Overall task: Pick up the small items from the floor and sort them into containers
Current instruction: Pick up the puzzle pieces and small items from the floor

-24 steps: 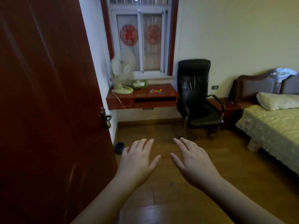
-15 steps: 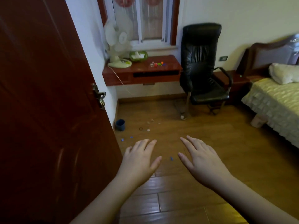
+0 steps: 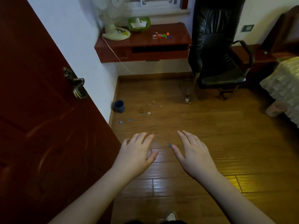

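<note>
small items on floor: scattered over the wooden floor near the wall corner. There's a black ring, a pale star-ish bit, two blue bits closer to the door, some pale crumbs further back, plus one tiny blue piece lying between the hands, right by the right thumb tip
container: a dark blue cup stands upright on the floor against the wall, just left of the scattered stuff
left hand: left hand is held out palm down over the floor, fingers straight and loosely spread, holding nothing
right hand: right hand same deal, flat and relaxed, nothing in it, not touching the floor as far as I can tell
desk: red-brown wall-mounted desk has a little pile of colourful bits (orange, green, blue, white), a green bowl with something white in it, and a white fan whose cord hangs down the wall
door: dark red door open on the left, bronze handle
chair: black leather office chair right of the desk
bed: corner of a bed with a yellowish cover at the far right
shoe: white toe of a shoe at the bottom edge
writing/labels: nothing readable anywhere, too dim and small
</note>
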`<action>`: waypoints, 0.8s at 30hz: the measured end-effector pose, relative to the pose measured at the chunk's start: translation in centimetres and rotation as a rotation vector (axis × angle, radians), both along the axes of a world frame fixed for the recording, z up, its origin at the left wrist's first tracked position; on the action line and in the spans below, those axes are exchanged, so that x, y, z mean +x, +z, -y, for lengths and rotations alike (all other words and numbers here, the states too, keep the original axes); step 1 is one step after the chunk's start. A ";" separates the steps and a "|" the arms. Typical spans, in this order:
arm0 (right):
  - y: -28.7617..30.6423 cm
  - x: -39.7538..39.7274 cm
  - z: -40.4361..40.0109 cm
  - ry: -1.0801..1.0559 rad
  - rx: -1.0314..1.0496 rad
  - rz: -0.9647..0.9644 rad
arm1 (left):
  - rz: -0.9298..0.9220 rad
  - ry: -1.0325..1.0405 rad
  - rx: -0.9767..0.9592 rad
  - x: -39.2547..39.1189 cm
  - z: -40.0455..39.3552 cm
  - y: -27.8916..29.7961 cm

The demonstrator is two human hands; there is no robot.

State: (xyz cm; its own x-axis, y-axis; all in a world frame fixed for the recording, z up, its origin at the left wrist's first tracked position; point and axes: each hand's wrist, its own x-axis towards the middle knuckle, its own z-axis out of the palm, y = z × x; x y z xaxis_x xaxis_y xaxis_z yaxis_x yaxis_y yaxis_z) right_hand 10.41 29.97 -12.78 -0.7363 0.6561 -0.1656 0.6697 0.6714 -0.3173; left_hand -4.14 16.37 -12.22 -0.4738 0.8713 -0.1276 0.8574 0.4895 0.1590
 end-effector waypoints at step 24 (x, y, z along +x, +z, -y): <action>-12.7 -25.8 -16.3 -0.123 -0.181 0.008 | 0.191 -0.113 -0.042 -27.8 -19.1 -11.3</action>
